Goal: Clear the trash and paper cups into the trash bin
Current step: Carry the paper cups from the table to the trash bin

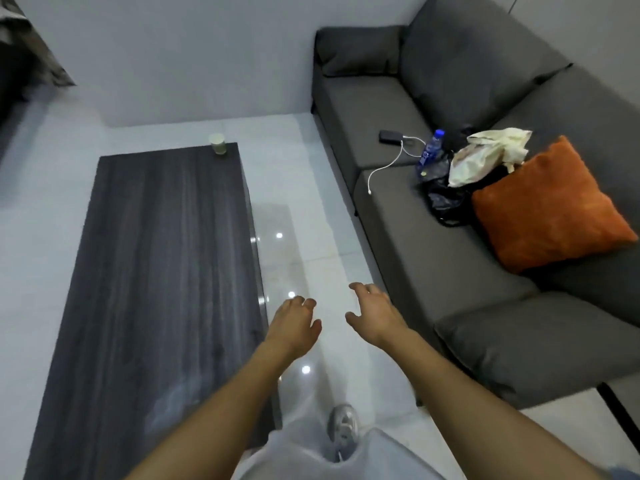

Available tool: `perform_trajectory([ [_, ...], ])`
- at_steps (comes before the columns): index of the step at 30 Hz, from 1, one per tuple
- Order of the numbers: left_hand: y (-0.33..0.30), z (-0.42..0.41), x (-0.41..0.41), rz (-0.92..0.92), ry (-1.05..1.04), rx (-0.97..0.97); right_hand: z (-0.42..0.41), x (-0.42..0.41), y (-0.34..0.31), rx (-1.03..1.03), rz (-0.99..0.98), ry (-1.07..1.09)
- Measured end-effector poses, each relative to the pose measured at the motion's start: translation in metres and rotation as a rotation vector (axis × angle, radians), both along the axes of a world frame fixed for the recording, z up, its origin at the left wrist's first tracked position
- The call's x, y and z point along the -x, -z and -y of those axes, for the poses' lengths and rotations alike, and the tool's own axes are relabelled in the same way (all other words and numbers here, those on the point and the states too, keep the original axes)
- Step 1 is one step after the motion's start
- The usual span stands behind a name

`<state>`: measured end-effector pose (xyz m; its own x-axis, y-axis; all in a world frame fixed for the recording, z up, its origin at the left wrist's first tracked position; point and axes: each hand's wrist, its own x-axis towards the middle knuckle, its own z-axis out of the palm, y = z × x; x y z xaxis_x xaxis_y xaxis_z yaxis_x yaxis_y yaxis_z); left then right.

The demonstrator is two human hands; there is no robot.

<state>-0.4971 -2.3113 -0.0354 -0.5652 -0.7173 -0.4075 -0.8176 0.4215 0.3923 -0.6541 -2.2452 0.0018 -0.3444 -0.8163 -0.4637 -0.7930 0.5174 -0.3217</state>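
Note:
A pale paper cup (218, 143) stands upright on the far right corner of the dark wood coffee table (156, 271). My left hand (294, 322) and my right hand (375, 311) are stretched out in front of me over the glossy floor, between the table and the sofa. Both hold nothing, and their fingers hang loosely curled. On the grey sofa (433, 237) lie a crumpled cream bag (485, 155), a black plastic bag (445, 199) and a blue-capped water bottle (429, 150). No trash bin is in view.
An orange cushion (547, 206) leans on the sofa beside the bags. A black power bank (391, 136) with a white cable (388, 168) lies on the seat. My shoe (343, 427) shows on the white tile floor in the aisle between table and sofa.

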Motion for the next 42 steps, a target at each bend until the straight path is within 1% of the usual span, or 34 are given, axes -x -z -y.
perform_trajectory([
  [4,-0.004,0.042,0.021,-0.004,-0.123,-0.014,0.056,0.042,0.002,-0.05,0.007,-0.1],
  [10,0.001,0.133,0.031,0.025,-0.314,-0.033,0.175,0.06,0.011,-0.045,0.039,-0.282],
  [16,0.003,0.253,0.039,0.039,-0.396,-0.031,0.312,0.068,0.019,-0.048,0.05,-0.371],
  [17,0.002,0.283,0.041,0.048,-0.398,-0.021,0.344,0.07,0.02,-0.047,0.05,-0.382],
  [19,-0.002,0.303,0.041,0.064,-0.397,-0.005,0.367,0.07,0.017,-0.049,0.045,-0.401],
  [22,-0.005,0.358,0.046,0.04,-0.45,-0.006,0.429,0.076,0.018,-0.039,0.055,-0.423],
  [27,-0.006,0.444,0.059,0.063,-0.489,-0.029,0.521,0.09,0.021,-0.05,0.081,-0.478],
  [35,-0.001,0.593,0.093,0.086,-0.636,-0.065,0.701,0.122,0.031,-0.043,0.064,-0.619],
  [38,-0.002,0.641,0.099,0.118,-0.673,-0.067,0.761,0.123,0.033,-0.047,0.064,-0.667],
  [42,0.001,0.689,0.094,0.09,-0.765,-0.09,0.827,0.114,0.04,-0.078,0.056,-0.737],
])
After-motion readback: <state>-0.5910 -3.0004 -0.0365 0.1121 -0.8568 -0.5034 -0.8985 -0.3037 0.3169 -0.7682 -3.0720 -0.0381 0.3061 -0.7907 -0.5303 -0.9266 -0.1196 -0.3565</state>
